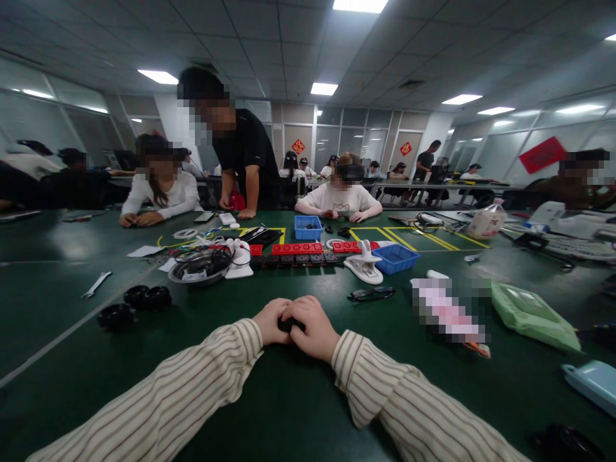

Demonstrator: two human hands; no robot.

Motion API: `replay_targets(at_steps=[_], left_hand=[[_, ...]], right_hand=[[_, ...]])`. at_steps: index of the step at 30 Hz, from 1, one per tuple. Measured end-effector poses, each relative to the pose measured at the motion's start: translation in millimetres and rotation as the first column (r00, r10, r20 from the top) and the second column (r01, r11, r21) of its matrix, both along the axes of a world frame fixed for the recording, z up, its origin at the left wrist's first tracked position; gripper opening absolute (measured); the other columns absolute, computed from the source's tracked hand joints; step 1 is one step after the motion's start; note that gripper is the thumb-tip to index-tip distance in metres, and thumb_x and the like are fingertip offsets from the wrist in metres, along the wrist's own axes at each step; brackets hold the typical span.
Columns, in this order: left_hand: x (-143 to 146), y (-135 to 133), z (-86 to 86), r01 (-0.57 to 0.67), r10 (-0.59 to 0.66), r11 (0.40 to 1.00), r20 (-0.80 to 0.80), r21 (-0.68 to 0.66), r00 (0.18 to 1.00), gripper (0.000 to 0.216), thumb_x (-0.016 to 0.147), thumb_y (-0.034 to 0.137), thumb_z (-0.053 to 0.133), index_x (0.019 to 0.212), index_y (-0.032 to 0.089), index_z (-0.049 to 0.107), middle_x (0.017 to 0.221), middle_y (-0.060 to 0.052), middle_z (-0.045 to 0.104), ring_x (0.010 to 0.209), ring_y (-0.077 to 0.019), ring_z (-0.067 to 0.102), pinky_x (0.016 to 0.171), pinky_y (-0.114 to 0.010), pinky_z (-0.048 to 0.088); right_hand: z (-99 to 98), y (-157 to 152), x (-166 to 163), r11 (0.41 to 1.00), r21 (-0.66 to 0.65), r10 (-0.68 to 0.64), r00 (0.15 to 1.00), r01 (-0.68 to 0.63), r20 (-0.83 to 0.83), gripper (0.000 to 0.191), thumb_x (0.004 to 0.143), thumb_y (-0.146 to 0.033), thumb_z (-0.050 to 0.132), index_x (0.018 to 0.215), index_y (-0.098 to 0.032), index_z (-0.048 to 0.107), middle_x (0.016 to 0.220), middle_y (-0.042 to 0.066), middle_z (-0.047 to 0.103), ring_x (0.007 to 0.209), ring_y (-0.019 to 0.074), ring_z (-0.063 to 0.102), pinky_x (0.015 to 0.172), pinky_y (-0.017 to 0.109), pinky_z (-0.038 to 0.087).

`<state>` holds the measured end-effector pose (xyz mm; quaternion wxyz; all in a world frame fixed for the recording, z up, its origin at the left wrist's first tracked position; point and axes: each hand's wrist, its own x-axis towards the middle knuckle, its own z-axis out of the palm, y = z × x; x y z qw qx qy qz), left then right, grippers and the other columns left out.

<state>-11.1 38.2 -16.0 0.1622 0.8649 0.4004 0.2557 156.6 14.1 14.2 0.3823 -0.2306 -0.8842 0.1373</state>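
Both forearms rest on the green table (pixel 289 410), with the hands meeting in the middle.
The left hand (pixel 271 321) and right hand (pixel 314 333) are curled tight, knuckles touching, pinching a small dark thing (pixel 287 325) between them, mostly hidden.

Both forearms, in cream striped sleeves, come in low, the left from about 7 o'clock and the right from 5 o'clock, meeting dead centre. The left hand (pixel 270 321) and right hand (pixel 315 332) are pressed together, knuckles up, fingers curled in. Right laps over left a bit, I think; the fingertips are tucked out of sight.
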Motion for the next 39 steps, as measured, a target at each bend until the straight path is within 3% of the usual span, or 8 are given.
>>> replay_targets(at_steps=[5, 11, 14, 19, 24, 27, 35, 39], left_hand=[[5.0, -2.8, 0.6, -0.108, 0.109, 0.993, -0.027, 0.039, 0.994, 0.060, 0.048, 0.035, 0.073, 0.101, 0.015, 0.053, 0.100, -0.007, 0.056, 0.094, -0.0263, 0.051, 0.089, -0.041, 0.038], [12.0, -13.4, 9.5, -0.166, 0.181, 0.980, -0.147, 0.111, 0.972, 0.064, 0.046, 0.044, 0.072, 0.101, 0.018, 0.051, 0.099, -0.007, 0.056, 0.098, -0.0264, 0.051, 0.101, -0.051, 0.019], [12.3, -14.0, 11.7, -0.161, 0.183, 0.974, -0.129, 0.160, 0.975, 0.051, 0.049, 0.038, 0.070, 0.093, 0.018, 0.054, 0.094, -0.005, 0.059, 0.095, -0.0244, 0.052, 0.102, -0.048, 0.019], [7.8, -5.7, 7.5, -0.054, 0.054, 0.997, -0.003, 0.048, 0.999, 0.035, 0.048, 0.022, 0.068, 0.081, 0.015, 0.058, 0.084, -0.004, 0.058, 0.084, -0.0217, 0.054, 0.085, -0.036, 0.041], [4.6, -1.0, 2.6, 0.006, -0.001, 0.999, 0.077, -0.054, 0.997, 0.032, 0.049, 0.016, 0.067, 0.080, 0.014, 0.058, 0.088, -0.003, 0.058, 0.088, -0.0218, 0.054, 0.085, -0.035, 0.042], [4.7, -2.2, 2.2, -0.011, 0.015, 0.999, 0.091, -0.046, 0.996, 0.045, 0.048, 0.017, 0.069, 0.091, 0.013, 0.057, 0.097, -0.005, 0.057, 0.094, -0.0237, 0.053, 0.089, -0.037, 0.040], [13.3, -17.9, 15.1, -0.229, 0.252, 0.962, -0.157, 0.150, 0.955, 0.057, 0.052, 0.039, 0.067, 0.101, 0.016, 0.051, 0.104, -0.010, 0.055, 0.102, -0.0284, 0.048, 0.100, -0.053, 0.018], [17.4, -20.8, 14.0, -0.267, 0.298, 0.948, -0.183, 0.175, 0.937, 0.051, 0.053, 0.040, 0.066, 0.098, 0.018, 0.052, 0.098, -0.007, 0.057, 0.099, -0.0268, 0.050, 0.101, -0.052, 0.016]], right_hand=[[3.2, -3.6, -0.4, 0.993, 0.011, -0.117, 0.993, 0.118, -0.024, 0.026, 0.071, -0.021, 0.051, 0.096, -0.017, 0.051, 0.096, 0.006, 0.054, 0.092, 0.0207, 0.045, 0.084, 0.037, 0.033], [-0.6, 0.1, -3.4, 0.937, -0.018, -0.346, 0.935, 0.348, 0.077, 0.025, 0.071, -0.036, 0.059, 0.084, -0.017, 0.050, 0.084, 0.005, 0.051, 0.082, 0.0195, 0.045, 0.075, 0.034, 0.035], [-0.8, 1.9, -3.4, 0.950, -0.010, -0.310, 0.945, 0.313, 0.101, 0.018, 0.071, -0.031, 0.059, 0.080, -0.017, 0.051, 0.082, 0.003, 0.051, 0.081, 0.0187, 0.045, 0.074, 0.033, 0.035], [0.4, 0.9, -1.2, 0.989, -0.006, -0.149, 0.988, 0.149, 0.041, 0.013, 0.069, -0.017, 0.052, 0.082, -0.018, 0.053, 0.085, 0.003, 0.054, 0.086, 0.0183, 0.046, 0.078, 0.033, 0.035], [0.5, -1.7, -0.4, 1.000, 0.009, 0.009, 1.000, -0.009, -0.001, 0.027, 0.059, -0.008, 0.044, 0.083, -0.018, 0.052, 0.085, 0.003, 0.057, 0.086, 0.0181, 0.049, 0.082, 0.034, 0.035], [1.8, -3.6, -0.1, 0.999, 0.015, 0.031, 0.999, -0.031, -0.011, 0.030, 0.060, -0.011, 0.045, 0.088, -0.018, 0.052, 0.089, 0.004, 0.056, 0.089, 0.0189, 0.049, 0.086, 0.035, 0.034], [1.9, -2.9, -1.2, 0.962, -0.002, -0.274, 0.961, 0.274, 0.027, 0.034, 0.069, -0.041, 0.060, 0.091, -0.017, 0.049, 0.090, 0.006, 0.052, 0.085, 0.0208, 0.045, 0.078, 0.036, 0.035], [-2.2, 0.9, -4.2, 0.941, -0.006, -0.336, 0.936, 0.338, 0.106, 0.030, 0.070, -0.040, 0.061, 0.086, -0.017, 0.050, 0.086, 0.005, 0.050, 0.084, 0.0196, 0.045, 0.076, 0.034, 0.035]])
